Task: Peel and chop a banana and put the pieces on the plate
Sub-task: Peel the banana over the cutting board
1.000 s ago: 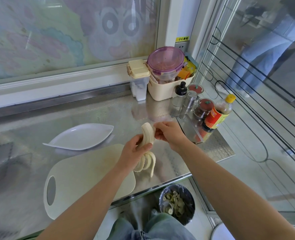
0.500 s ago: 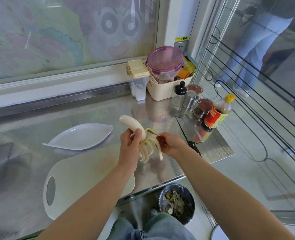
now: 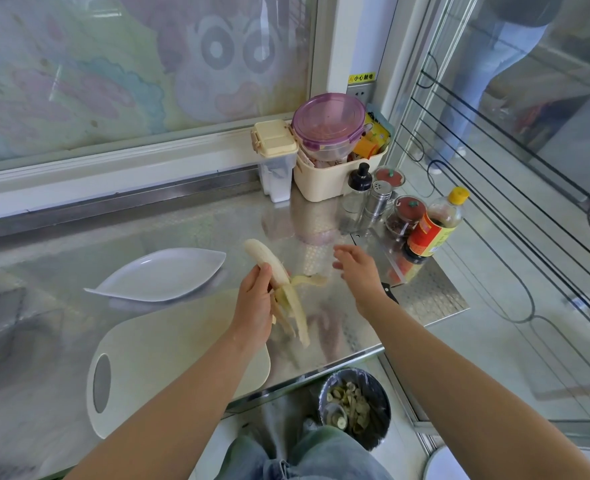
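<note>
One half-peeled banana (image 3: 265, 258), held above the bench (image 3: 182, 230) in the left hand (image 3: 254, 308).
The left fingers (image 3: 261, 276) curl round the banana's lower part, with peel strips (image 3: 298, 320) drooping beside the wrist over the right edge of the white cutting board (image 3: 168, 355). The right hand (image 3: 357, 270) hangs just to the right, fingers spread and holding nothing. The leaf-shaped plate (image 3: 155, 277) sits left of the banana.

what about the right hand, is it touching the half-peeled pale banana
Apart. The head view shows steel counter between the open right hand and the banana, which the left hand grips.
</note>
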Available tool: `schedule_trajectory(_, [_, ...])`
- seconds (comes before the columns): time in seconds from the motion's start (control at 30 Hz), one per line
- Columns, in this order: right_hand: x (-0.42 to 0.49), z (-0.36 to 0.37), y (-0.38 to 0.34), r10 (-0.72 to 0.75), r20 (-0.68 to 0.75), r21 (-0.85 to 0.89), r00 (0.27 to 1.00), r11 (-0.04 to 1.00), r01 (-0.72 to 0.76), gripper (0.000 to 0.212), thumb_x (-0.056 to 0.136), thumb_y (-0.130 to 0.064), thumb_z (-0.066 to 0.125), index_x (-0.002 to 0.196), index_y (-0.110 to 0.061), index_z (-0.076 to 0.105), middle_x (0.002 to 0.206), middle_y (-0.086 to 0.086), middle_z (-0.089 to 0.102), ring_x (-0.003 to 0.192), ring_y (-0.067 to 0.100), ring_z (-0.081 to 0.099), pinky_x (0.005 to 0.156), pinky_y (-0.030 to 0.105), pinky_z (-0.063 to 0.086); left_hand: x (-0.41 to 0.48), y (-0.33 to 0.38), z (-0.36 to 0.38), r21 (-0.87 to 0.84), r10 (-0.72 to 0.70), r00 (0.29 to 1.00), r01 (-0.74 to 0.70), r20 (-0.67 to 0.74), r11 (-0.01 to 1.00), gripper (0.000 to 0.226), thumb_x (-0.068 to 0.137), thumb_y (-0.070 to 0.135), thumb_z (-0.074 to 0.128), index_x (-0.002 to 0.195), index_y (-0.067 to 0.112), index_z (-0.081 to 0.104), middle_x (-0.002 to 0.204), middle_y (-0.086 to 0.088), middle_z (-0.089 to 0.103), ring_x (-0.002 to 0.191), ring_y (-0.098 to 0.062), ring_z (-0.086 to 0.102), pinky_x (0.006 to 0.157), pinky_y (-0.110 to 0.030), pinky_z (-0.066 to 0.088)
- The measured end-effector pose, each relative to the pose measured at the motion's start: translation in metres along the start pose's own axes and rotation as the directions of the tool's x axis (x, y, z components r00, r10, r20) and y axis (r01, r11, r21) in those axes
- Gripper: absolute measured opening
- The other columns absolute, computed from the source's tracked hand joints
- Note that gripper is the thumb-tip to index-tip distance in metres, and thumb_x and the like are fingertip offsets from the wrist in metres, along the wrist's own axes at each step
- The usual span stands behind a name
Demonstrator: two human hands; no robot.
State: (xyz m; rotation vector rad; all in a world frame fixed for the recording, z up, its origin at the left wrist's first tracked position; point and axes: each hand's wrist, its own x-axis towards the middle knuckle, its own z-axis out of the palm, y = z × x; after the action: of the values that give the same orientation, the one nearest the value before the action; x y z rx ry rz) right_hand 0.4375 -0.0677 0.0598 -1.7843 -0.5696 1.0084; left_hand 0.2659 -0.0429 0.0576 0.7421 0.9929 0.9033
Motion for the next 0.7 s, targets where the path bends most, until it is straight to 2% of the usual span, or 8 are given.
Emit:
schedule_trajectory(0.07, [-0.006,0.005,-0.016,-0.101,0.183,-0.036,0.978,0.993,0.109,0.026,0.094,-0.025,0.056,0.113,-0.012,0.067,0.106,0.002,0.068,0.099,0.017,0.061,0.084,0.029,0.048,-0.003,0.003,0.002,-0.012,-0.034,0.999,0.035,0.04,0.999,0.027,0.101,0.023,0.041,0.098,0.004,0.06,0.086,-0.014,0.064,0.075,-0.02,0.061,0.066,-0.032,0.049])
schedule_trajectory(0.17, [-0.013,0.017,-0.027,-0.095,0.448,-0.172,0.889,0.967,0.19,0.029,0.093,-0.032,0.058,0.112,-0.013,0.069,0.102,-0.001,0.069,0.092,0.012,0.062,0.082,0.026,0.049,-0.008,0.006,0.007,0.116,-0.04,0.986,0.022,0.159,0.993,0.024,0.095,0.025,0.054,0.105,0.004,0.062,0.085,-0.008,0.067,0.076,-0.018,0.064,0.065,-0.029,0.052])
schedule_trajectory(0.23, [-0.013,0.023,-0.025,-0.107,0.44,-0.144,0.892,0.972,0.188,0.027,0.093,-0.031,0.059,0.105,-0.009,0.071,0.095,0.003,0.069,0.087,0.012,0.06,0.08,0.028,0.048,-0.01,0.006,0.009,0.194,-0.002,0.984,-0.033,0.176,0.98,0.018,0.091,0.015,0.061,0.107,0.007,0.064,0.081,-0.005,0.068,0.075,-0.017,0.064,0.064,-0.026,0.052])
schedule_trajectory(0.33, [-0.01,0.022,-0.02,-0.042,0.38,-0.025,0.924,0.998,0.056,0.031,0.092,-0.032,0.06,0.105,-0.006,0.069,0.101,0.008,0.07,0.093,0.016,0.061,0.077,0.028,0.046,-0.009,0.007,0.005,0.221,0.021,0.984,-0.061,0.178,0.973,0.019,0.09,0.01,0.062,0.108,0.007,0.065,0.077,-0.003,0.067,0.072,-0.017,0.064,0.059,-0.026,0.051])
schedule_trajectory(0.4, [-0.007,0.019,-0.016,0.024,0.395,0.05,0.918,0.998,-0.047,0.035,0.092,-0.034,0.06,0.106,-0.004,0.065,0.098,0.007,0.07,0.09,0.015,0.064,0.073,0.027,0.046,-0.009,0.008,0.002,0.267,0.031,0.981,-0.082,0.191,0.96,0.019,0.088,0.008,0.064,0.107,0.007,0.066,0.084,-0.008,0.069,0.076,-0.02,0.065,0.062,-0.027,0.052])
schedule_trajectory(0.5, [-0.007,0.019,-0.017,0.054,0.381,0.078,0.923,0.993,-0.09,0.04,0.086,-0.038,0.067,0.103,-0.003,0.064,0.087,0.004,0.068,0.078,0.014,0.063,0.069,0.025,0.049,-0.011,0.006,0.001,0.312,0.019,0.979,-0.084,0.204,0.946,0.022,0.087,0.006,0.064,0.108,0.0,0.064,0.092,-0.019,0.068,0.08,-0.027,0.064,0.059,-0.026,0.054])
schedule_trajectory(0.57, [-0.008,0.02,-0.016,0.058,0.369,0.089,0.928,0.991,-0.097,0.033,0.083,-0.034,0.072,0.096,-0.005,0.063,0.082,0.004,0.067,0.073,0.014,0.063,0.069,0.025,0.051,-0.01,0.002,0.0,0.314,0.021,0.972,-0.096,0.233,0.944,0.025,0.086,0.006,0.066,0.109,-0.002,0.063,0.097,-0.024,0.067,0.083,-0.033,0.065,0.065,-0.033,0.057])
schedule_trajectory(0.7, [-0.006,0.018,-0.014,0.063,0.378,0.098,0.924,0.989,-0.107,0.037,0.082,-0.028,0.073,0.103,0.002,0.067,0.083,0.007,0.069,0.072,0.014,0.065,0.07,0.025,0.053,-0.008,-0.003,-0.003,0.369,0.044,0.973,-0.127,0.226,0.921,0.025,0.082,0.015,0.072,0.106,0.008,0.067,0.093,-0.016,0.071,0.084,-0.028,0.068,0.079,-0.037,0.056])
